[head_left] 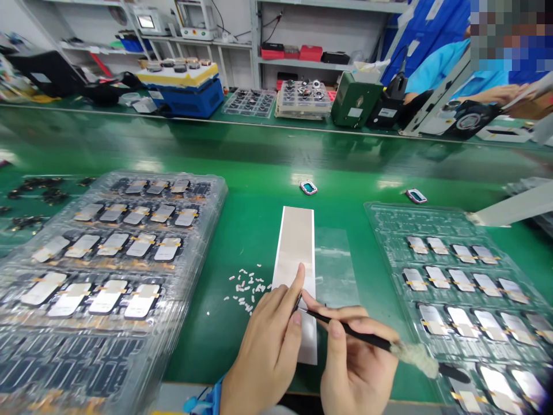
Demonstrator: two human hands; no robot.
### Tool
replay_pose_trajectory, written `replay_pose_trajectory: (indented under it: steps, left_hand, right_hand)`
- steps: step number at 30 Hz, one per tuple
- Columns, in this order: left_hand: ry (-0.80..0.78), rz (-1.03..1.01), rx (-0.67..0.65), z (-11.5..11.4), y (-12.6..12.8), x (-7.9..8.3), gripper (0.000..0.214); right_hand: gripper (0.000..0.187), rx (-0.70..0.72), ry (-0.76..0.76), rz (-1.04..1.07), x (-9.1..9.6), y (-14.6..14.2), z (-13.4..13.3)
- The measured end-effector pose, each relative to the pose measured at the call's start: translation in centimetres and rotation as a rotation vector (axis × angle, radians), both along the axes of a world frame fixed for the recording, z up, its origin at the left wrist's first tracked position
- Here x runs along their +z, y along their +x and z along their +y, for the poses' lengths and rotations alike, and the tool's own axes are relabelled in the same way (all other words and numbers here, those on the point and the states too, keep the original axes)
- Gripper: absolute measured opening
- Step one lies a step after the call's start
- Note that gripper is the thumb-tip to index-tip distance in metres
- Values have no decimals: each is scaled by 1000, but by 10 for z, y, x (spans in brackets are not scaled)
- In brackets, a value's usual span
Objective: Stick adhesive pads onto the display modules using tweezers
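Observation:
My left hand [270, 340] rests over a long beige strip with white edges [296, 236]. Its index finger points forward, and its thumb and fingers close on a small dark piece [297, 302], mostly hidden. My right hand [360, 357] grips slim black tweezers [367, 337] with pale wrapping near the rear end. The tip of the tweezers meets the small piece at my left fingers. Beneath the strip's right side lies a clear film [334, 265]. Tiny white scraps [248, 288] are scattered left of the strip.
Stacked clear trays [211, 225] of silver-faced modules stand at left; another such tray [389, 248] is at right. Two small framed parts [308, 187] [416, 196] lie farther back. A raised shelf edge [276, 129] crosses behind, carrying boxes. A person in a blue sleeve [440, 66] works opposite.

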State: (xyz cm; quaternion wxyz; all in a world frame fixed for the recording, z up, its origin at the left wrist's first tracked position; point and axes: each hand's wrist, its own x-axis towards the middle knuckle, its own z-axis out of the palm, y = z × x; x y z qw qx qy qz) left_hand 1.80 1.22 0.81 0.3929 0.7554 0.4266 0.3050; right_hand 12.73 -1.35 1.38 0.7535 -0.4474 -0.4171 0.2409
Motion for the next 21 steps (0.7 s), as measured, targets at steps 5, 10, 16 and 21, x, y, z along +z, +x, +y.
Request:
replay_pose_trajectory:
  steps: [5, 10, 16, 21]
  left_hand:
    - [-11, -11, -6, 1, 1, 1, 59]
    - [-12, -13, -5, -1, 0, 0, 59]
    - [-13, -23, -7, -1, 0, 0, 61]
    - [-22, -22, -17, 0, 0, -1, 62]
  right_hand:
    - [24, 24, -2, -28, -2, 3, -1]
    - [25, 58, -6, -54, -6, 4, -5]
    - [25, 27, 0, -58, -3, 4, -3]
    - [24, 47, -13, -57, -2, 4, -4]
